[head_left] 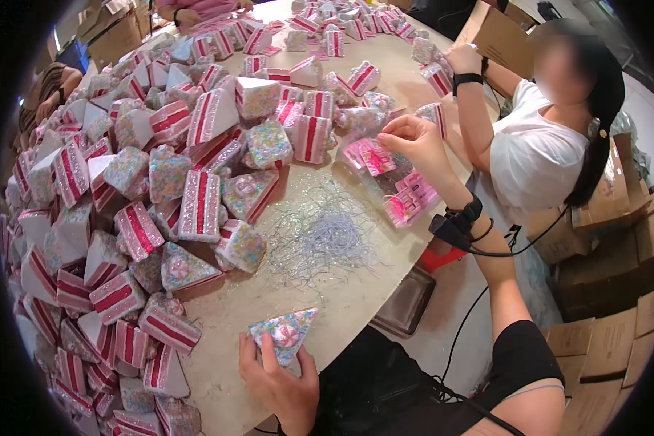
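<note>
Glittery, sprinkle-covered foam is what the wedge-shaped cake slice appears to be made of; it is pressed flat against the table under the fingertips of the left hand, its pastel top with a pink swirl facing up. The right hand is raised well ahead of the left, its fingers pinched together on something too small to tell, just above a clear bag of pink tags. Between the two hands a loose tangle of fine silver thread is spread on the pale tabletop. To the left of the held slice a large heap of slices is piled, with white sides, red glitter stripes and speckled tops. Judging from that heap against the single piece in hand, much of the work seems left, though which slices are already finished cannot be told. Beyond the right hand, another person in a white shirt is seated at the table edge beside cardboard boxes.
</note>
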A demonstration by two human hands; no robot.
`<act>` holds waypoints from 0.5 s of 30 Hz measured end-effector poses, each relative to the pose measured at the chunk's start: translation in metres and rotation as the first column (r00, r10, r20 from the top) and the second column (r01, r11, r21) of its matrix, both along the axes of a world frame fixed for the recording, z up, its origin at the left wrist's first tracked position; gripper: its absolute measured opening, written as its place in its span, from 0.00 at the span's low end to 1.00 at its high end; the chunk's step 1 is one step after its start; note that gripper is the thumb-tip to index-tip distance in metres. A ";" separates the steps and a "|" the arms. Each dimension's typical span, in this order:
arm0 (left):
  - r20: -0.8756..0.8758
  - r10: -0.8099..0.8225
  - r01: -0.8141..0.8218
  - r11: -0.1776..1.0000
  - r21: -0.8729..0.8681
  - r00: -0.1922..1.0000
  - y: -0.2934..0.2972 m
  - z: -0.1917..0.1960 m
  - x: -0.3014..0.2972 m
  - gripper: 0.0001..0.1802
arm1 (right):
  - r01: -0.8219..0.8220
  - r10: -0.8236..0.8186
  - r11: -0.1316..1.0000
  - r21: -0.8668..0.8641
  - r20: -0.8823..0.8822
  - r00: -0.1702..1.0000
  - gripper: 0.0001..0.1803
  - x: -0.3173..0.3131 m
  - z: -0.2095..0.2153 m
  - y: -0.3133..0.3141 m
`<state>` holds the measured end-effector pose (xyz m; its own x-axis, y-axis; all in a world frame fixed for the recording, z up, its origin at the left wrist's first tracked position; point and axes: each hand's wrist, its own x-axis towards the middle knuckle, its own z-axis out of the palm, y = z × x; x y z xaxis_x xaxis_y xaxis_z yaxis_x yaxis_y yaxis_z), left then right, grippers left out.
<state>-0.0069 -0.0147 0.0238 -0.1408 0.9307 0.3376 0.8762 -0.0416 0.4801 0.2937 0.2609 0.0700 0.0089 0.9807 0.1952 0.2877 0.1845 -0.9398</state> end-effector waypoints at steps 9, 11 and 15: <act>-0.038 -0.039 0.040 0.999 0.037 0.999 0.005 0.005 -0.007 0.41 | 0.033 -0.032 0.999 0.041 -0.032 0.999 0.06 -0.010 -0.005 0.002; -0.041 -0.035 0.035 0.999 -0.012 0.999 0.003 0.004 -0.003 0.41 | 0.024 -0.024 0.998 0.051 0.002 1.000 0.06 -0.009 -0.003 0.009; -0.052 -0.049 0.048 0.999 -0.020 0.997 0.002 -0.001 -0.004 0.41 | 0.032 -0.037 0.993 0.116 0.038 0.999 0.06 -0.004 -0.010 0.020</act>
<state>-0.0109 -0.0129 0.0231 -0.0782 0.9422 0.3257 0.8976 -0.0756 0.4342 0.2899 0.2804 0.0601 0.0323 0.9510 0.3075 0.3326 0.2799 -0.9006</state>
